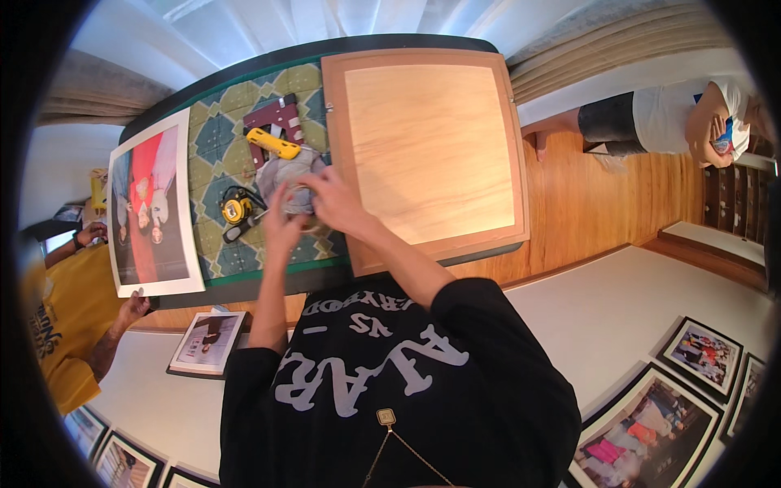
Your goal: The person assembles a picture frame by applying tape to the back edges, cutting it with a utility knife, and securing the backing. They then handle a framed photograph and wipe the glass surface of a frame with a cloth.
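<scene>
My left hand (282, 220) and my right hand (335, 202) meet over the near middle of the table. Their fingers close around a small grey-blue thing (300, 200), mostly covered, whose kind I cannot make out. Just beyond them lies a crumpled grey cloth (286, 168). On it rests one end of a yellow tool (273, 143), in front of a maroon flat piece (268, 122). Left of my left hand sit a yellow-and-black tape measure (237, 209) and a dark-handled tool (237, 232). My right forearm passes over the near left corner of a wood-backed frame (431, 154).
A patterned green cloth (215, 138) covers the table. At left, a person in yellow (69, 317) touches a large white-bordered photo print (154, 203). Another person (659, 118) stands at right. Framed photos (207, 342) hang or lean along the near wall.
</scene>
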The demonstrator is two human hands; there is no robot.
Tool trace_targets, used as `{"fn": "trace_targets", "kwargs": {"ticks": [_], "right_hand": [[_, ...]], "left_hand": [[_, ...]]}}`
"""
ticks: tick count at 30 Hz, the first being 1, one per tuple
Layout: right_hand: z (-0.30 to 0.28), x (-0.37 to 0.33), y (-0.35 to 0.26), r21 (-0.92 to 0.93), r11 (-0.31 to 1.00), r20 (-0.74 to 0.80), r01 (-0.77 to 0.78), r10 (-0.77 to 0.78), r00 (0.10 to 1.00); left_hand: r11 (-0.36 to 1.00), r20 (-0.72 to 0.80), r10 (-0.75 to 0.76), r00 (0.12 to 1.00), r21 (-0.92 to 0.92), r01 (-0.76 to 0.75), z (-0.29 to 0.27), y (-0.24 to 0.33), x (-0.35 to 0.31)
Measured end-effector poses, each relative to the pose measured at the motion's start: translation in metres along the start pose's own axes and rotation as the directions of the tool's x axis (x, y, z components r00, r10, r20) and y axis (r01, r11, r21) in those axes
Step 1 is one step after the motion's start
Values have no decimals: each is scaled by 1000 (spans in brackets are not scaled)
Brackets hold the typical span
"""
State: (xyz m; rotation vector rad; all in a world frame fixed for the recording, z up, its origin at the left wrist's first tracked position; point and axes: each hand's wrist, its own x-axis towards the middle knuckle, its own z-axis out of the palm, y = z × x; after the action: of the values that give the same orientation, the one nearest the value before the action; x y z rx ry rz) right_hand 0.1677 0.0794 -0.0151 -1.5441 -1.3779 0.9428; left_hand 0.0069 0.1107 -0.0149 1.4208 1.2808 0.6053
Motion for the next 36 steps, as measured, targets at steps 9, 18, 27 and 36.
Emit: {"fn": "trace_targets", "kwargs": {"ticks": [9, 18, 27, 36], "right_hand": [[-265, -77, 137, -517, 564, -705, -644, 147, 694], [-355, -121, 167, -244, 630, -458, -738, 596, 660], [-395, -129, -35, 461, 887, -88, -33, 83, 993], [-207, -75, -183, 309, 752, 231, 582, -653, 722]], "left_hand": [[669, -511, 512, 691, 741, 53, 11, 2, -25], [719, -187, 192, 963, 695, -8, 146, -17, -71], [895, 70, -236, 969, 403, 189, 95, 22, -54], [962, 326, 95, 941, -274, -2, -17, 338, -65]]}}
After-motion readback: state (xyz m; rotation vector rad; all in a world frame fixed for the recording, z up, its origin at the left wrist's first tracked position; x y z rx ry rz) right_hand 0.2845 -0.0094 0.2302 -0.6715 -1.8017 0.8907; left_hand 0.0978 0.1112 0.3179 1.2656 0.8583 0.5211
